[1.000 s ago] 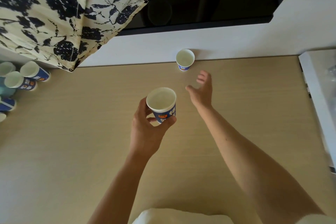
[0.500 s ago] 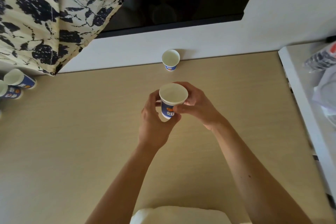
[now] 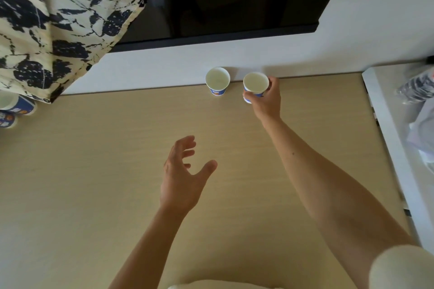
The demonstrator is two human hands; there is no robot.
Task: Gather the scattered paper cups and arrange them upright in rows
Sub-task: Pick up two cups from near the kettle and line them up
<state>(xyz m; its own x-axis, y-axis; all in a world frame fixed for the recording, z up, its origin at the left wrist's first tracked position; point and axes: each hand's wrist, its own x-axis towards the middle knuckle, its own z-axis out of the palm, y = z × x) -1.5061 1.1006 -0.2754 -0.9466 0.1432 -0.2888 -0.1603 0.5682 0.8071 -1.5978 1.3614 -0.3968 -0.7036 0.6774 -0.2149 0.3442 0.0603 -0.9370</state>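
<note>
Right hand, seen from the head camera, reaches to the far edge of the tabletop and grips a blue-and-white paper cup, fingers and thumb curled round its wall below the rim. The cup is upright with its mouth up; whether its base touches the wood cannot be told. Just to its left a second cup stands upright at the same far edge, close against the white wall, and the two are near but apart. The left hand hangs over the middle of the tabletop with fingers spread and thumb out, holding nothing. At the left edge two more cups lie partly cut off by the frame, under the hem of a patterned curtain. Along the right edge runs a white ledge with blurred wrapped items on it.
</note>
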